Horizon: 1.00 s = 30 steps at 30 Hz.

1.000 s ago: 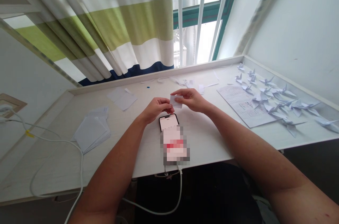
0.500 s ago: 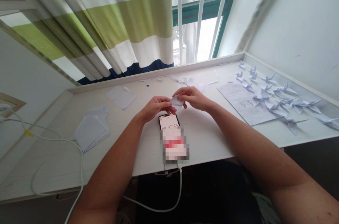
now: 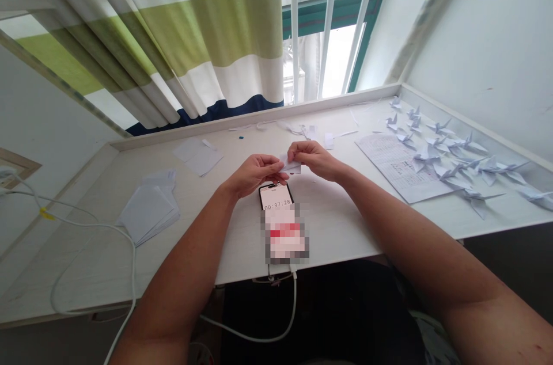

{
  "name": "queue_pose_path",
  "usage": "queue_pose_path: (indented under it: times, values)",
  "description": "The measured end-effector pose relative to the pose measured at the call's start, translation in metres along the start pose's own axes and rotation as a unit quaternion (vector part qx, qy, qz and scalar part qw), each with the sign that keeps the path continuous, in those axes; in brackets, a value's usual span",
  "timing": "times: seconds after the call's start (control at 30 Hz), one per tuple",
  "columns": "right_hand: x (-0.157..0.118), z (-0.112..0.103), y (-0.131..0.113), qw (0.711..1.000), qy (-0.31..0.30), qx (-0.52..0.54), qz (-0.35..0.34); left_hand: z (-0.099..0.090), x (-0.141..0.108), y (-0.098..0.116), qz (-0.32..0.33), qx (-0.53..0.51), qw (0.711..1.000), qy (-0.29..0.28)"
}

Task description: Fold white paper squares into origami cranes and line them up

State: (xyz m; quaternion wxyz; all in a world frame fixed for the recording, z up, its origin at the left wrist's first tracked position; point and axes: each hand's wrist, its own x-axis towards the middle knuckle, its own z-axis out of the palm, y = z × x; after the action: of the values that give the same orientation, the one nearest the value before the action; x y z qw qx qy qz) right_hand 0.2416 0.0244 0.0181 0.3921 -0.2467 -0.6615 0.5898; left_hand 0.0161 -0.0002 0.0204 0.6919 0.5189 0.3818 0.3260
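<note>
A small folded piece of white paper [image 3: 292, 167] is held in the air between my two hands, above the far end of a phone [image 3: 276, 198]. My left hand [image 3: 258, 172] pinches its left edge between thumb and fingers. From the upper right, my right hand [image 3: 311, 159] grips it with thumb and forefinger, the fingers curled. Part of the paper is hidden behind my fingertips. The phone lies on the white desk [image 3: 332, 221] with a running timer on its screen; its lower part is blurred out.
Several folded paper cranes [image 3: 458, 160] stand at the right, some on a printed sheet [image 3: 389, 166]. At the left lies a stack of white paper [image 3: 149, 209], with more sheets [image 3: 201, 158] behind it. White cables [image 3: 132, 261] run down the left side. Paper scraps [image 3: 309, 132] lie near the back.
My right hand has shifted its hold on the folded paper, its fingers now curled closer over it. The paper has turned and looks flatter. My left hand has stayed nearly in place.
</note>
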Motion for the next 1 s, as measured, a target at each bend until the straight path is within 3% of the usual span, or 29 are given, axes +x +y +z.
queue_pose_path:
  times: [0.13, 0.37, 0.5, 0.7, 1.0]
  values:
    - [0.002, 0.000, 0.003, 0.998, 0.033, -0.051, -0.002, 0.003, 0.000, 0.000, 0.012, 0.019, 1.000, 0.015]
    - [0.006, -0.001, 0.005, 0.980, 0.185, -0.063, -0.032, 0.013, 0.009, -0.007, 0.134, 0.086, 0.981, 0.115]
    - [0.006, 0.005, 0.008, 0.982, 0.171, -0.063, -0.051, 0.018, 0.014, -0.011, 0.171, 0.074, 0.970, 0.157]
    - [0.008, 0.012, 0.013, 0.979, 0.170, -0.060, -0.093, 0.023, 0.014, -0.011, 0.164, 0.026, 0.977, 0.133]
    - [0.006, 0.014, 0.007, 0.980, 0.161, -0.076, -0.084, 0.021, 0.011, -0.009, 0.136, 0.027, 0.982, 0.128]
